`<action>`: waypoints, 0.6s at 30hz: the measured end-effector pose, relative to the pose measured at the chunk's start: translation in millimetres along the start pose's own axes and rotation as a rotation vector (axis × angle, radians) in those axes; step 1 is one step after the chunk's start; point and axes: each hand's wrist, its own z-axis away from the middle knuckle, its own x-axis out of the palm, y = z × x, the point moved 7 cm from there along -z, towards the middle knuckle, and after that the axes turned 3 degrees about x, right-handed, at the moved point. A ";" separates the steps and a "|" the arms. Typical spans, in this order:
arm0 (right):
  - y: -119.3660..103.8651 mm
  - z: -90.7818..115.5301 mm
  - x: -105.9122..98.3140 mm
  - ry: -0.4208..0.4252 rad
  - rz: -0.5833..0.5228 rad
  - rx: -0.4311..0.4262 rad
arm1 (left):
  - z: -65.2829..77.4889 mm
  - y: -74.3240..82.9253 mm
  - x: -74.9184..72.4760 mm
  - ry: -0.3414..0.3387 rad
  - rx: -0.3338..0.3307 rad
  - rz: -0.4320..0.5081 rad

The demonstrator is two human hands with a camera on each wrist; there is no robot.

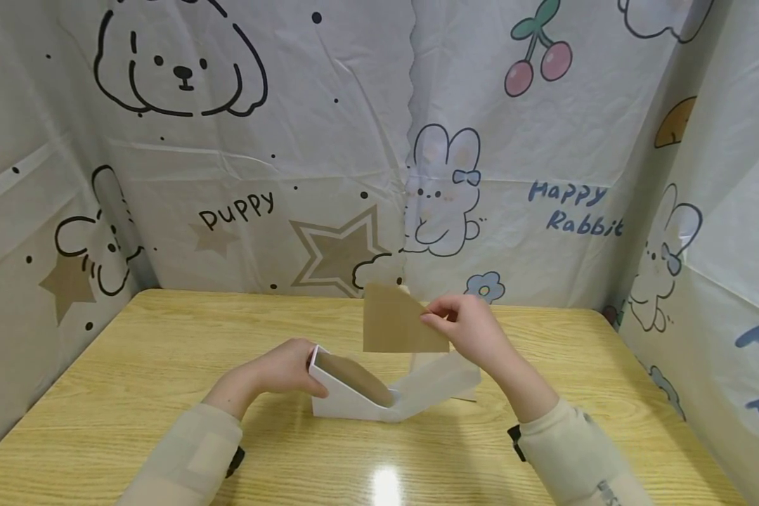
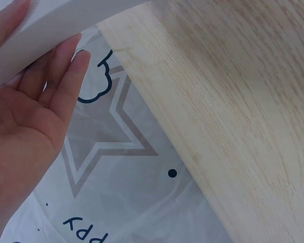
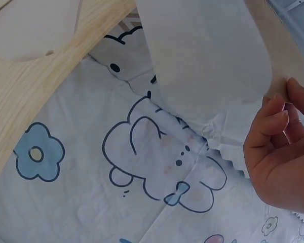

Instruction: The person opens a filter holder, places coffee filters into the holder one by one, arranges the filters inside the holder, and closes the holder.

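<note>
My left hand (image 1: pixel 287 367) grips the raised end of a white box (image 1: pixel 351 400), thumb on the near side and fingers behind. In the left wrist view, the fingers of that hand (image 2: pixel 33 111) lie along the white wall of the box (image 2: pixel 66 23). Brown paper coffee filters (image 1: pixel 357 376) stand inside it, and its translucent lid (image 1: pixel 439 383) is flipped out to the right. Above the lid, my right hand (image 1: pixel 471 327) pinches one brown coffee filter (image 1: pixel 401 323) by its slanted edge between thumb and fingers. The right wrist view shows this hand (image 3: pixel 281 147) at the paper's edge.
A flat pale piece (image 1: pixel 422 361) lies on the wooden table (image 1: pixel 228 457) behind the lid, partly hidden by it. Printed cloth (image 1: pixel 329 140) hangs behind the table's far edge and along both sides.
</note>
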 end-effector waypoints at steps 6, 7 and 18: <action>-3.4 0.0 13.2 -0.030 -0.012 -0.034 | -0.4 -1.4 0.8 -0.009 0.017 0.015; -4.0 0.0 14.9 -0.034 -0.018 -0.038 | -0.5 -1.6 0.8 -0.009 0.018 0.016; -6.6 0.6 33.5 -0.064 0.012 -0.060 | 0.6 1.4 -0.5 -0.003 0.024 0.010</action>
